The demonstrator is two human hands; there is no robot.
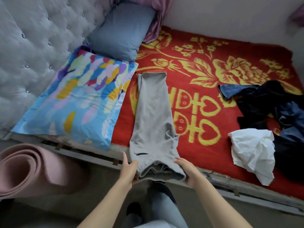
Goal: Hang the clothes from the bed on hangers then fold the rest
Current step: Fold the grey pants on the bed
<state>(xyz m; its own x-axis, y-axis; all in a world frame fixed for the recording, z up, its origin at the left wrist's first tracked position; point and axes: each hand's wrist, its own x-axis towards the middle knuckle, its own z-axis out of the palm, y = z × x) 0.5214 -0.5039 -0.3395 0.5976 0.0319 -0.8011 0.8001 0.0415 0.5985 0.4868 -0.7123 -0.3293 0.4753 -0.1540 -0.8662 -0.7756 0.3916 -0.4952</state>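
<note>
Head view: I have the grey sweatpants (153, 116) lying lengthwise on the red blanket (213, 158) of the bed (230, 182), legs stacked one on the other, cuffs (153, 74) at the far end and waistband (161, 171) hanging just over the near edge. My left hand (129, 170) grasps the left corner of the waistband, thumb on top. My right hand (185, 170) grasps the right corner, fingers curled over the elastic. Procedure for this fold, as I judge it: keep both corners level and under light tension so the stacked legs stay aligned. Lift the waistband clear of the bed edge. Carry it forward toward the cuffs and lay it down square. Press out the bunching beside the right hip before making the next fold. Avoid dragging the fabric, since the blanket pile is likely to catch it and skew the legs. The dark clothes (263, 102) and the white garment (251, 150) lie well apart to the right and are not yet done. Markings: a small dark mark (141, 153) sits near the left hip of the sweatpants; I cannot read it as a brand. The blanket carries a large yellow double-happiness character (197, 119) with heart shapes, seen sideways. No other text is legible.
</note>
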